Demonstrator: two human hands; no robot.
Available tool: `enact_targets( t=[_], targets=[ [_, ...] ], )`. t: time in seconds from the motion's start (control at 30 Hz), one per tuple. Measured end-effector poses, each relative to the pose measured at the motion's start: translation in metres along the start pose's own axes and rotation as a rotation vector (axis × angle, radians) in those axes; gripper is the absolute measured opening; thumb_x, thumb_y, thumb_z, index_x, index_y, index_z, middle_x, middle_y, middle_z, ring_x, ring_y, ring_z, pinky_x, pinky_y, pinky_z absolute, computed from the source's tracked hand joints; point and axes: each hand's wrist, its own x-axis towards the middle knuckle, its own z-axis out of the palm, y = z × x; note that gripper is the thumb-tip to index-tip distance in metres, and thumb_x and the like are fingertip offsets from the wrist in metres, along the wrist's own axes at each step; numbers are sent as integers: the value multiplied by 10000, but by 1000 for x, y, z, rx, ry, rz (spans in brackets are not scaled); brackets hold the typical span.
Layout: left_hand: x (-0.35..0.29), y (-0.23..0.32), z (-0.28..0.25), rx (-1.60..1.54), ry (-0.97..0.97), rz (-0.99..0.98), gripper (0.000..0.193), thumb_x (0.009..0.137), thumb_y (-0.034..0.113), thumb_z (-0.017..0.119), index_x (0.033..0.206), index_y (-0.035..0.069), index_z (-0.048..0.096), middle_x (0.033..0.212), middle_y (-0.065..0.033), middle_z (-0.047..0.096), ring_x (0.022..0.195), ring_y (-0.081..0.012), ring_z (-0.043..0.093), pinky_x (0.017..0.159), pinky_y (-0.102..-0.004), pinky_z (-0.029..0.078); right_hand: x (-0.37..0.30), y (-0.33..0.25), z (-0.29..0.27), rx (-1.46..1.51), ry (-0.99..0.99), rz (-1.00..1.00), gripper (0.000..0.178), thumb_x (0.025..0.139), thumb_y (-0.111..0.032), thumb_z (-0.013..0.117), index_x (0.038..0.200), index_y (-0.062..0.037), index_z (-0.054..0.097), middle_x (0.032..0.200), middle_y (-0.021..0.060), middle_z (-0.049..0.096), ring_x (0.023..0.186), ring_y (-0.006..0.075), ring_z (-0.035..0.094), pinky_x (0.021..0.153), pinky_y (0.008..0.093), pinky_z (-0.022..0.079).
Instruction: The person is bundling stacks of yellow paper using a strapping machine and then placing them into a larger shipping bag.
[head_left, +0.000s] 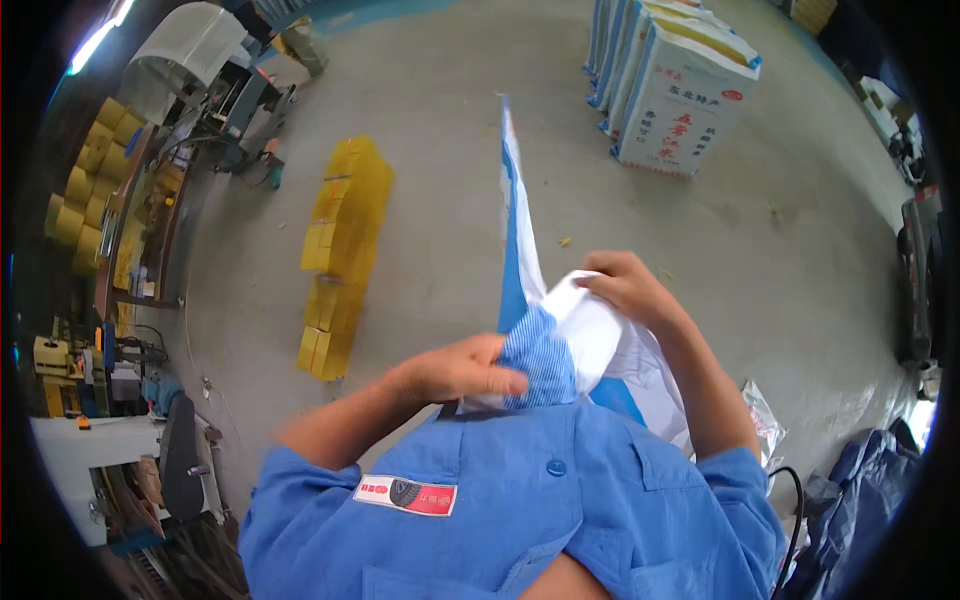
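A white and blue sack is bunched up in front of my chest, between my two hands. My left hand grips a blue-and-white striped part of it, thumb on the near side and fingers hidden behind the material. At the right, my right hand pinches the white upper edge with bent fingers. A narrow blue and white flap of the sack points away from me past both hands. More of its white and blue material hangs below my right forearm.
Several filled white and blue sacks stand in a row at the far right. Yellow bundles lie lined up on the grey floor at the left. Machines and a shelf with yellow rolls edge the left side; dark blue sheeting lies lower right.
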Motion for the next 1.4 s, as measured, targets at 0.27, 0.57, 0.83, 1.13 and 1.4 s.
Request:
enact_targets(
  t=[0.27, 0.57, 0.83, 1.13, 1.4],
  targets=[
    [46, 10, -39, -756, 599, 634, 431, 1019, 313, 418, 1267, -21, 531, 1200, -128, 634, 1097, -249, 616, 992, -401, 470, 20, -13, -22, -603, 720, -499, 321, 806, -167, 708, 1088, -39, 623, 1105, 183, 628, 959, 385, 605, 827, 435, 499],
    [51, 19, -134, -899, 1036, 868, 331, 1001, 251, 411, 1161, 30, 598, 1171, -110, 642, 1082, -253, 612, 980, -419, 481, -28, 34, 65, -607, 130, -291, 184, 785, -160, 705, 942, -87, 642, 823, 121, 641, 774, 349, 641, 658, 423, 521],
    [55, 3, -162, -1076, 663, 892, 283, 1008, 212, 454, 1124, 19, 626, 1101, -111, 676, 1038, -243, 643, 964, -386, 503, -51, 172, 32, 4, 71, 248, 501, 774, -69, 696, 1265, -45, 601, 1142, 156, 653, 978, 215, 644, 844, 343, 519],
    [33, 28, -115, -999, 719, 848, 331, 996, 325, 521, 1120, 41, 637, 1075, -102, 696, 986, -237, 672, 906, -402, 540, 5, -18, 5, -632, 800, -508, 646, 741, -111, 742, 1343, -72, 511, 1280, 167, 562, 1117, 332, 582, 931, 433, 480],
    [-53, -44, -105, -145, 1333, 612, 525, 915, 397, 623, 1260, 11, 542, 1226, -122, 597, 1038, -232, 618, 931, -373, 493, 39, 73, 53, -145, 179, -3, 322, 755, -287, 755, 985, -78, 671, 913, 164, 696, 869, 326, 664, 784, 402, 507]
  ],
)
